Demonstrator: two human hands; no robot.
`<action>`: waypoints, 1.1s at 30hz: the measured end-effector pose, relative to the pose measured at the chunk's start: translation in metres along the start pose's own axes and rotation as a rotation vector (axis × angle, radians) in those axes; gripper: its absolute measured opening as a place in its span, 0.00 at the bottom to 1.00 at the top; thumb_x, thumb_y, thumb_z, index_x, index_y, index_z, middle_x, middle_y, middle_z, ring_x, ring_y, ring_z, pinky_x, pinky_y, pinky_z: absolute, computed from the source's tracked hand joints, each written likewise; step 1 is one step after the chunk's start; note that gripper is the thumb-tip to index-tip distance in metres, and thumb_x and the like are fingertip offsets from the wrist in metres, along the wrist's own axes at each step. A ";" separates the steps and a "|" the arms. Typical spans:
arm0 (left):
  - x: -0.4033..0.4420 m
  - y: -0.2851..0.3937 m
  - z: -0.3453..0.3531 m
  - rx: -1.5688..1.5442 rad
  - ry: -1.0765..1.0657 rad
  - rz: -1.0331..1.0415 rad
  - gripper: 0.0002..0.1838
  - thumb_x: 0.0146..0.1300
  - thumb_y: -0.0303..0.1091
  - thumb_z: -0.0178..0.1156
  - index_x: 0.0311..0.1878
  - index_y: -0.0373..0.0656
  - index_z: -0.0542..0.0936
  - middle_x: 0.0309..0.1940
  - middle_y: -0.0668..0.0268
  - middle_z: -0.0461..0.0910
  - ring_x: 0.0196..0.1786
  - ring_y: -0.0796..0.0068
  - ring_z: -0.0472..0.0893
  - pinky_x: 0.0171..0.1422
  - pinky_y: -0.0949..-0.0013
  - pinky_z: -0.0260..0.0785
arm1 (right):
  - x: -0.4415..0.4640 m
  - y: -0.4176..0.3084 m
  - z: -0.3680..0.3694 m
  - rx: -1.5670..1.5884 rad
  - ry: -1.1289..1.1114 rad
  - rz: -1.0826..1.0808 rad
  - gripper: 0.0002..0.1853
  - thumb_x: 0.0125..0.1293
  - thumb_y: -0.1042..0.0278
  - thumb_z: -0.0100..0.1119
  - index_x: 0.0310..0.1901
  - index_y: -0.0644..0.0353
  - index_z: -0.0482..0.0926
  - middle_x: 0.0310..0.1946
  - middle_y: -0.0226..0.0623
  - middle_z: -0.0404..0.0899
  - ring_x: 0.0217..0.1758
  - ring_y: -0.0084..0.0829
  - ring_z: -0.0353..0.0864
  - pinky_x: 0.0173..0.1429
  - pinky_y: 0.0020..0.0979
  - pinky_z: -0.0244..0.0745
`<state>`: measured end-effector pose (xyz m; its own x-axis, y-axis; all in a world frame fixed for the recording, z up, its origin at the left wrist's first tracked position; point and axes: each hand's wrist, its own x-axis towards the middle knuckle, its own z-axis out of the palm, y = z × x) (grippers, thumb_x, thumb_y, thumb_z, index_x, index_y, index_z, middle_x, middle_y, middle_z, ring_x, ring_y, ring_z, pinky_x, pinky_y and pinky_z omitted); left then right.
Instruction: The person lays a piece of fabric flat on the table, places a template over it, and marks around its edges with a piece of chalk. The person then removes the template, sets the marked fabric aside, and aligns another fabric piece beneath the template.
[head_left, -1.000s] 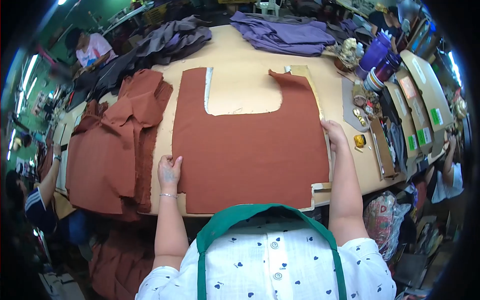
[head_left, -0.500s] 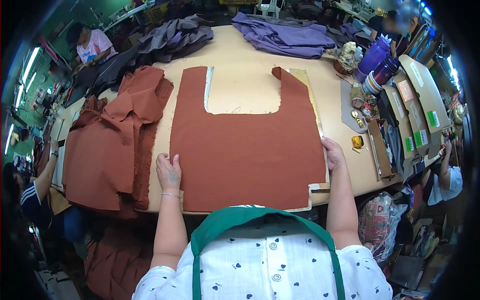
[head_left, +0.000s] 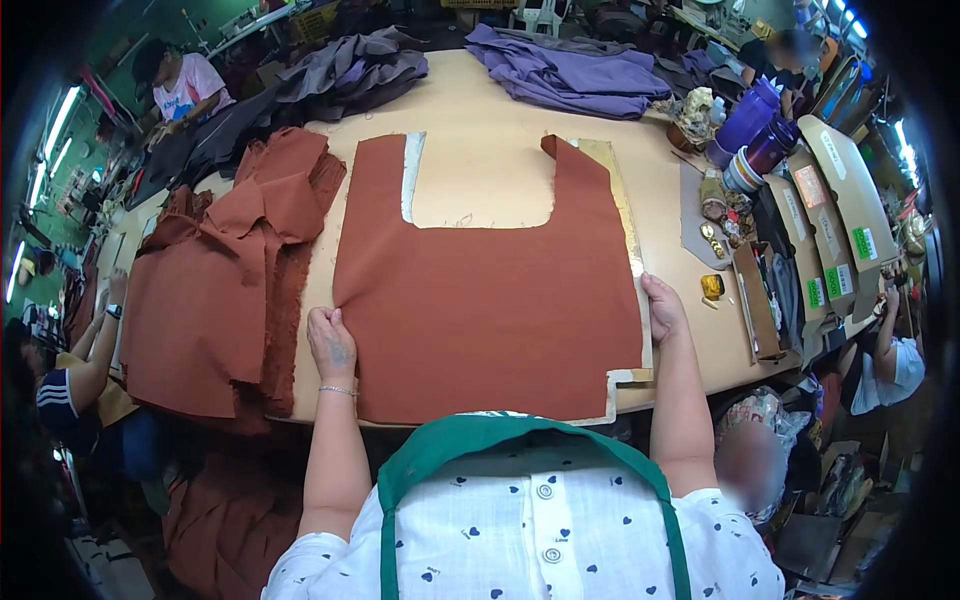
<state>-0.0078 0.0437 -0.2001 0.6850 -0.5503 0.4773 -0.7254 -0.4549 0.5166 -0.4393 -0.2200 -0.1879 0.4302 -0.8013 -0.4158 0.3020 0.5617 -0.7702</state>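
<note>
A rust-brown cut fabric panel with a U-shaped notch at its far edge lies flat before me. Beneath it a pale pattern template peeks out along the right side, the lower right corner and inside the notch. My left hand is closed on the panel's left edge, which puckers slightly at the fingers. At the right edge, my right hand has its fingers curled against the template's border; the fingertips are partly hidden. The panel's right far strip has a folded-over tip.
Stacked rust-brown fabric lies left of the panel. Purple cloth and dark cloth lie at the far side. Along the right stand purple bottles, an open narrow box and cardboard folders. Other people work around the table.
My left hand and the panel's left edge have shifted slightly left. More of the pale template shows at the lower right corner and inside the notch's left side. My right hand has barely moved.
</note>
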 end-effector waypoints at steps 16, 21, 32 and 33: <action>0.007 0.005 -0.040 -0.177 -0.275 -0.071 0.30 0.46 0.40 0.68 0.51 0.39 0.67 0.43 0.51 0.76 0.44 0.55 0.77 0.47 0.64 0.69 | -0.043 -0.030 0.003 -0.095 -0.083 -0.364 0.23 0.63 0.76 0.47 0.60 0.61 0.59 0.50 0.37 0.72 0.48 0.26 0.75 0.51 0.27 0.71; 0.002 0.011 -0.043 -0.066 -0.207 0.001 0.37 0.46 0.44 0.67 0.57 0.42 0.64 0.47 0.50 0.74 0.47 0.53 0.76 0.48 0.62 0.68 | -0.068 -0.096 -0.018 -0.224 0.001 -0.665 0.21 0.64 0.72 0.48 0.58 0.64 0.62 0.49 0.35 0.73 0.49 0.23 0.73 0.54 0.24 0.67; 0.014 0.075 -0.032 0.299 -0.100 0.222 0.35 0.46 0.46 0.66 0.59 0.50 0.65 0.60 0.58 0.60 0.66 0.58 0.56 0.60 0.50 0.58 | -0.067 -0.128 0.006 -0.210 0.292 -1.185 0.19 0.65 0.71 0.49 0.57 0.65 0.64 0.50 0.35 0.72 0.51 0.23 0.71 0.55 0.24 0.63; 0.015 0.090 -0.024 0.215 -0.150 0.414 0.35 0.46 0.47 0.65 0.58 0.52 0.66 0.62 0.61 0.58 0.68 0.60 0.52 0.61 0.45 0.55 | -0.068 -0.126 0.012 -0.236 0.323 -1.236 0.19 0.65 0.71 0.49 0.57 0.65 0.64 0.50 0.36 0.72 0.51 0.23 0.70 0.55 0.24 0.63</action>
<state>-0.0612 0.0119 -0.1292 0.3305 -0.8031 0.4958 -0.9431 -0.3020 0.1395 -0.4962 -0.2333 -0.0569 -0.2572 -0.7909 0.5553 0.1790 -0.6037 -0.7769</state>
